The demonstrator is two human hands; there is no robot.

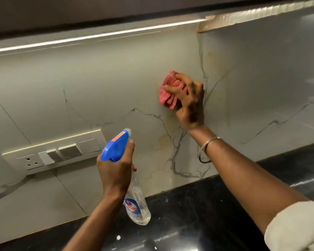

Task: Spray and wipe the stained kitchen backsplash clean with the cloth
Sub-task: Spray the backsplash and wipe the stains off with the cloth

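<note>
right hand grips cloth against backsplash | left hand grips spray bottle

Backsplash stands behind counter, w/ light strip along its top edge. Switch panel on backsplash, low left. Cloth against backsplash, centre-right, under right grip. Spray bottle in left grip, above counter, just right of switch panel, below-left of cloth.
</note>
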